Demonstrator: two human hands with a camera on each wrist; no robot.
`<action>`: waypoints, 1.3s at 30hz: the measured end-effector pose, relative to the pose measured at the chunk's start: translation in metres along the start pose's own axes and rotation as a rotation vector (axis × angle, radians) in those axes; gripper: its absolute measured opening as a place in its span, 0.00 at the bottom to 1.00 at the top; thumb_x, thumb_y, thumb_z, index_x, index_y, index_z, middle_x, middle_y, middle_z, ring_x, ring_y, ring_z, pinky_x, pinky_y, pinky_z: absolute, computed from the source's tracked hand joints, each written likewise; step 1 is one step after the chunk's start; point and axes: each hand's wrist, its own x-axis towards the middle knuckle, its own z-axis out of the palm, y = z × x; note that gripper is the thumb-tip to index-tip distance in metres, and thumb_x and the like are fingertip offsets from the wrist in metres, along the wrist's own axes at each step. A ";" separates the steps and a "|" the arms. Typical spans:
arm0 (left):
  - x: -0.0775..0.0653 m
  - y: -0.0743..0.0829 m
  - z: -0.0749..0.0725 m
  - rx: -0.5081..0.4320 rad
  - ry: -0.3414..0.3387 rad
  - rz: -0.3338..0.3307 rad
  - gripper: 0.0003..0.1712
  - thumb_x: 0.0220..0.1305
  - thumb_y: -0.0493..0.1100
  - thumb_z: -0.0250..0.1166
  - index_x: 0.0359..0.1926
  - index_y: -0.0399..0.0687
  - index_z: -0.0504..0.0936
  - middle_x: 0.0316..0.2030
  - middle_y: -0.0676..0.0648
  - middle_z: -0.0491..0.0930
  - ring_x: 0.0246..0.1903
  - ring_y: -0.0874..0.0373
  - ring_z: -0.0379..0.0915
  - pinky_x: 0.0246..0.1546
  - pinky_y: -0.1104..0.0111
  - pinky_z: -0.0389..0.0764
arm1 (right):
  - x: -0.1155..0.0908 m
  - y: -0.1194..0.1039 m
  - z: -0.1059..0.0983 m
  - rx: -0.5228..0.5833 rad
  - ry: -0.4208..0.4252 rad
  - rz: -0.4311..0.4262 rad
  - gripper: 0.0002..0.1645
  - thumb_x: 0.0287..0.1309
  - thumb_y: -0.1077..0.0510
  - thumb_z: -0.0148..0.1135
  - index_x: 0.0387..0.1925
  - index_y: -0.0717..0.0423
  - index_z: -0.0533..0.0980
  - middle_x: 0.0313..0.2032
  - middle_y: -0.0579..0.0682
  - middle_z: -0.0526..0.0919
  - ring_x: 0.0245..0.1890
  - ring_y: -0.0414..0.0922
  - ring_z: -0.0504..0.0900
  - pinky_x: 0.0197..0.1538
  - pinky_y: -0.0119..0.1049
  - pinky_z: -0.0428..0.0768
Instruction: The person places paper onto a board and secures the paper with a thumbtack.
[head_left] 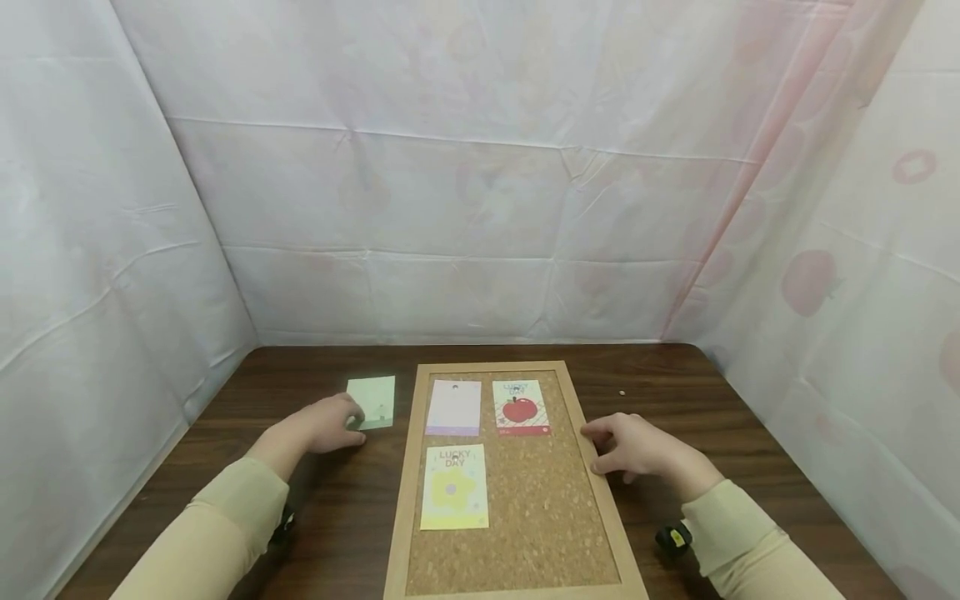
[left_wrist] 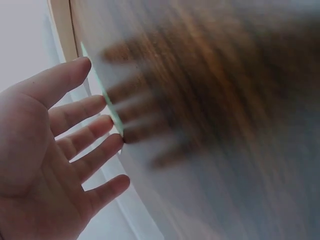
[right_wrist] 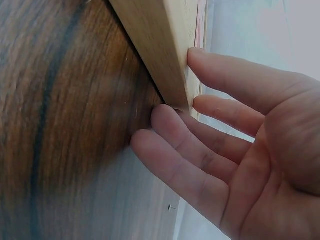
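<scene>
A pale green card [head_left: 372,400] lies on the table left of the corkboard. My left hand [head_left: 327,423] is over its lower left corner; the left wrist view shows the hand [left_wrist: 60,145] with fingers spread at the card's edge [left_wrist: 103,95]. My right hand [head_left: 637,450] rests at the right side of the wood-framed corkboard [head_left: 540,517]. In the right wrist view its thumb and a finger touch the frame [right_wrist: 155,45], and other fingers touch the tabletop beside it. Pinned on the board are a white-and-purple card [head_left: 453,408], an apple card [head_left: 521,408] and a yellow flower card [head_left: 453,492].
A small thumbtack [head_left: 622,392] lies on the dark wood table [head_left: 337,517] beyond my right hand; it also shows in the right wrist view. Pale cloth curtains [head_left: 465,208] stand behind the table and on both sides.
</scene>
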 end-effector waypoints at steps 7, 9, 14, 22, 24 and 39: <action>-0.021 0.001 -0.003 -0.025 -0.014 0.028 0.17 0.63 0.50 0.72 0.45 0.43 0.87 0.53 0.40 0.78 0.54 0.40 0.76 0.55 0.45 0.75 | -0.001 -0.002 -0.001 0.002 -0.007 0.000 0.38 0.51 0.62 0.78 0.64 0.61 0.76 0.49 0.54 0.83 0.46 0.50 0.83 0.27 0.44 0.84; -0.026 0.000 -0.003 -0.040 -0.014 0.031 0.15 0.63 0.49 0.72 0.43 0.44 0.87 0.51 0.41 0.78 0.52 0.41 0.77 0.54 0.45 0.76 | -0.001 -0.002 -0.001 0.004 -0.010 0.002 0.38 0.51 0.62 0.78 0.64 0.61 0.76 0.49 0.54 0.83 0.46 0.50 0.83 0.27 0.44 0.84; -0.033 -0.004 -0.003 -0.053 -0.005 0.033 0.11 0.63 0.49 0.72 0.39 0.47 0.87 0.47 0.46 0.79 0.48 0.47 0.78 0.51 0.48 0.78 | 0.000 -0.002 -0.003 0.001 -0.007 0.006 0.38 0.51 0.62 0.79 0.64 0.61 0.76 0.49 0.53 0.83 0.47 0.50 0.82 0.27 0.44 0.84; -0.030 -0.002 -0.005 -0.080 0.042 0.047 0.11 0.62 0.50 0.72 0.36 0.48 0.87 0.46 0.45 0.79 0.45 0.49 0.78 0.48 0.50 0.79 | 0.003 -0.001 -0.002 -0.011 -0.009 0.008 0.38 0.50 0.62 0.79 0.64 0.60 0.76 0.48 0.52 0.83 0.45 0.49 0.82 0.26 0.43 0.84; -0.028 -0.001 -0.007 -0.090 0.068 0.023 0.13 0.63 0.51 0.71 0.37 0.46 0.87 0.48 0.41 0.79 0.46 0.46 0.78 0.47 0.49 0.79 | 0.003 0.000 -0.001 -0.012 -0.007 0.009 0.38 0.50 0.62 0.79 0.63 0.60 0.76 0.48 0.52 0.83 0.45 0.49 0.82 0.26 0.43 0.84; -0.003 0.010 -0.016 -0.081 0.038 -0.267 0.44 0.64 0.64 0.65 0.59 0.23 0.76 0.55 0.25 0.77 0.52 0.32 0.77 0.48 0.41 0.78 | 0.003 -0.001 -0.001 -0.008 -0.012 0.015 0.38 0.50 0.62 0.79 0.64 0.60 0.76 0.48 0.52 0.82 0.45 0.50 0.82 0.26 0.44 0.84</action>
